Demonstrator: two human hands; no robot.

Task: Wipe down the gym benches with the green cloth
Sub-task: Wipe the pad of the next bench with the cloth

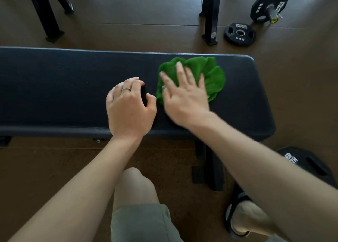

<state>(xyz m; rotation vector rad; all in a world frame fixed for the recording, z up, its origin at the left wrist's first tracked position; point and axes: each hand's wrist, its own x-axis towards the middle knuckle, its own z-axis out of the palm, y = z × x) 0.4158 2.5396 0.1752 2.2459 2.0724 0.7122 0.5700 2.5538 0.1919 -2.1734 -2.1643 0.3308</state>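
- the green cloth (210,75) lies bunched on the flat gym bench (54,88), toward the pad's right end, nearer the far edge than the near one.
- the right hand (184,97) is on top of the cloth, fingers straight and spread apart, pressing it flat to the pad; palm and fingertips cover the cloth's left half, and the loose folds fan out to the right of the fingers.
- the left hand (128,104) rests on bare pad just left of the cloth, fingers curled with the tips on the vinyl and the thumb pointing toward the cloth's edge; it grips nothing, and a ring shows on one finger.
- the relation that counts: the bench's long axis runs left to right across the view, and the cloth sits close to the right end, so most of the pad stretches away to the left, past the left hand.
- judgement: a stroke along that axis would run leftward, and the bracing left hand lies directly in its path, so it would need to lift or shift first.
- the right hand is plainly the one to do the wiping.
- on the floor beyond the bench a 5kg weight plate (239,34) lies flat, well apart.
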